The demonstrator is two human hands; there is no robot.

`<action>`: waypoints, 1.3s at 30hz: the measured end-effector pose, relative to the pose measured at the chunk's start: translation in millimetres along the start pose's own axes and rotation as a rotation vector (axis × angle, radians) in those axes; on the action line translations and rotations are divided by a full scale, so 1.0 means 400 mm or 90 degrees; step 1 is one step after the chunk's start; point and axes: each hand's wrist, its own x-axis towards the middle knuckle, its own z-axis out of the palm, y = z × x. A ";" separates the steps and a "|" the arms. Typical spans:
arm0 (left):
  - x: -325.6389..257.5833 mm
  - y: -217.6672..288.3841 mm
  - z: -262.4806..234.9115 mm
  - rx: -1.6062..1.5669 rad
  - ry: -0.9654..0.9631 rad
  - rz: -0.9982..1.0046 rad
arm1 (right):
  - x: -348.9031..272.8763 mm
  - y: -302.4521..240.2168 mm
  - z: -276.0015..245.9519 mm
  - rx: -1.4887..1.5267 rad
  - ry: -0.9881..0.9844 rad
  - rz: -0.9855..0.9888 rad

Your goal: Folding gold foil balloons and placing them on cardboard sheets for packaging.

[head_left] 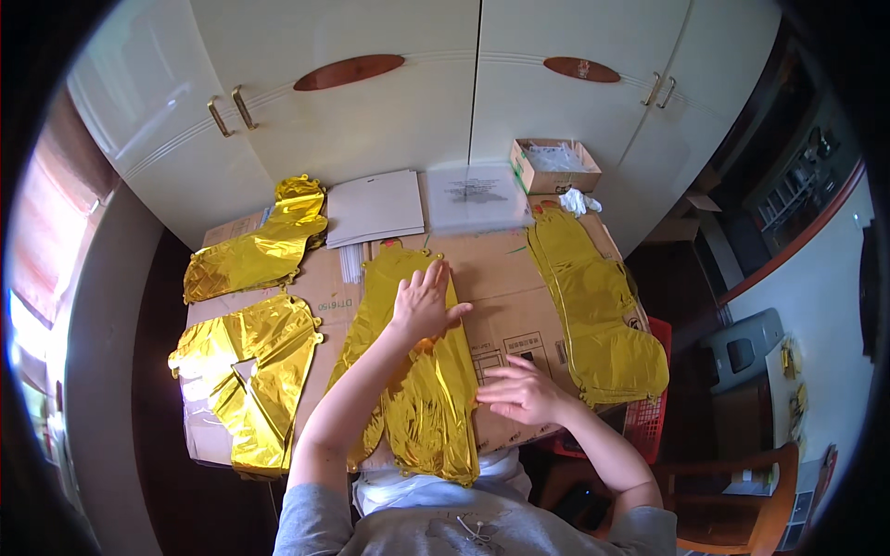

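Observation:
A flat gold foil balloon [428,408], not inflated, lies lengthwise before me, its lower end creased and reaching the table's near edge. My left hand [423,302] rests flat on its upper part, fingers stretched out and thumb apart. My right hand [525,391] is beside the balloon's right edge, palm down with fingers extended, the tips at or close to the foil; whether they touch it I cannot tell. Neither hand grips anything. To the left lies another gold foil balloon [287,357] with a triangular opening. A long gold foil balloon [593,310] lies on the right.
Cardboard [505,320] covers the table. A folded gold foil piece [250,255] lies far left. Along the back are grey-brown card sheets [375,206], a clear plastic packet [475,199], a small box [556,167] of clear bags and crumpled white tissue [578,201]. White cabinets [352,120] stand behind.

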 end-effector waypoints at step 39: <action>-0.402 -0.022 -0.040 -0.226 -0.057 -0.090 | 0.234 0.082 0.096 -0.322 0.060 0.173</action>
